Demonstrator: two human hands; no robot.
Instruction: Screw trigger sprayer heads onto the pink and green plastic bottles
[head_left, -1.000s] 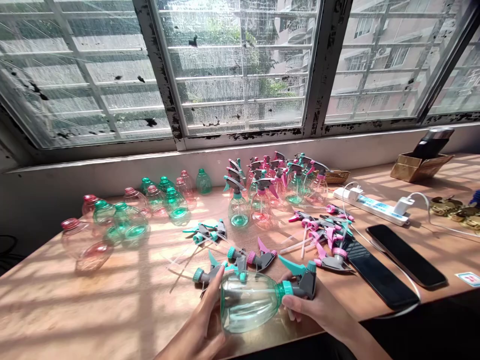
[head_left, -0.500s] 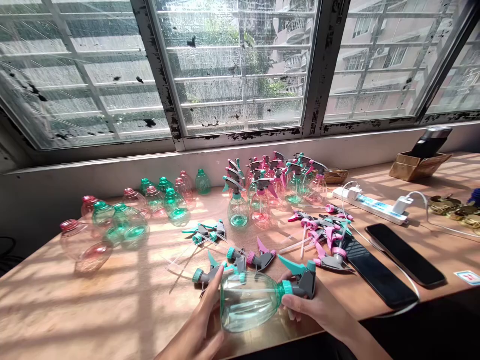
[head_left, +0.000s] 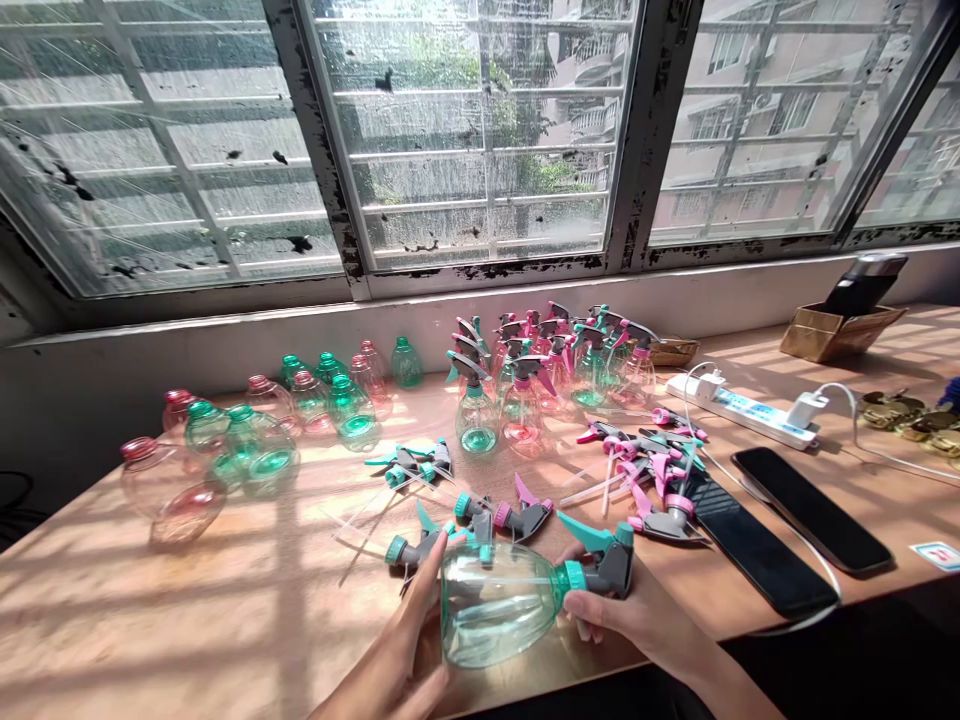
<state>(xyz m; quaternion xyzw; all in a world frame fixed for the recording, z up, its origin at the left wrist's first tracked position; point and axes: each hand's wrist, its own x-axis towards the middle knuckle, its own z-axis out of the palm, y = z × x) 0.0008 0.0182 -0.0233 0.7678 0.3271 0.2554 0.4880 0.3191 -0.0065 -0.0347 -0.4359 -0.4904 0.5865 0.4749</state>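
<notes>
A clear green spray bottle (head_left: 499, 610) lies on its side in the air above the table's front edge, its neck pointing right. My left hand (head_left: 420, 640) is closed around its base end. At the other end, the fingers of my right hand (head_left: 619, 615) grip the teal collar of the grey trigger sprayer (head_left: 611, 565), which sits on the bottle's neck. A thin tube shows inside the bottle. Just behind lie loose spray heads, among them a pink-and-grey one (head_left: 525, 515) and a teal-and-grey one (head_left: 409, 550).
Open green and pink bottles (head_left: 352, 410) stand at the left. Several bottles with sprayers (head_left: 521, 405) stand at the back middle. To the right are a pile of pink spray heads (head_left: 652, 465), two phones (head_left: 814, 510), a power strip (head_left: 742, 410) and a box (head_left: 832, 335).
</notes>
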